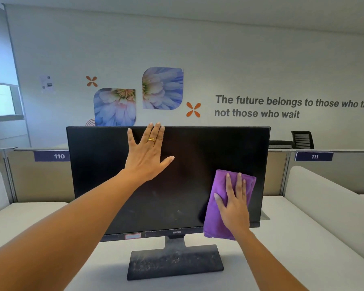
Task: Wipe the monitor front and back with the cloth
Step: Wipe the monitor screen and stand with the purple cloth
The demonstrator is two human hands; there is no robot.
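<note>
Pressing the folded purple cloth (212, 223) on the black flat-screen monitor (198, 156), lower right, w/ your right hand (233, 206), fingers straight. Left hand (147, 156) spread flat, upper screen. Monitor's on the white table (282, 238).

monitor (114, 175): black, screen dark, upright on dusty stand | cloth (216, 206): purple, folded, flat against screen's lower right

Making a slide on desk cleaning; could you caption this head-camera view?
Right hand presses a purple cloth flat on the monitor, lower right, while the left hand rests near its top edge.
</note>
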